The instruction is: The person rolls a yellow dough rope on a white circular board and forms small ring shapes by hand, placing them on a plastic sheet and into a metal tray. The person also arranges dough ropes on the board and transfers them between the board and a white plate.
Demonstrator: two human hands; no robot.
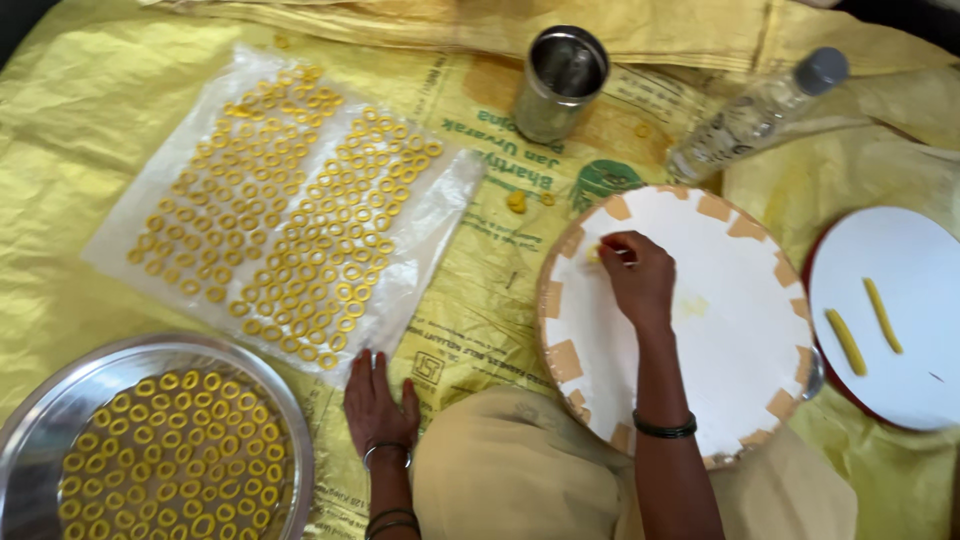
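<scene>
The right hand point(636, 280) is pinching a small piece of yellow dough point(597, 252) between its fingertips, pressing it against the round white board with tan tape patches around its rim point(740, 370); the fingers are closing narrowly on the piece, which is sitting at about ten o'clock on the board. A faint yellow smear is showing on the board just at three o'clock of the hand. The left hand point(378, 400) is resting flat and spread on the yellow woven sheet point(70, 130), holding nothing, at nine o'clock of the person's knee.

Moving outward, a second white round board with a red edge point(905, 330) is lying at three o'clock, carrying two thin yellow dough rolls point(864, 325) that are waiting uncut and unshaped. At eleven o'clock a clear plastic sheet point(440, 200) is holding many rows of small yellow dough rings point(290, 210), and at seven o'clock a round steel tray point(40, 420) is sitting nearly full of the same rings. A steel tumbler point(560, 85) and a clear plastic bottle lying on its side point(750, 115) are resting at twelve and one o'clock. Judging by this, a large share of the ring shaping looks done, with the piece in hand and the two rolls left.
</scene>
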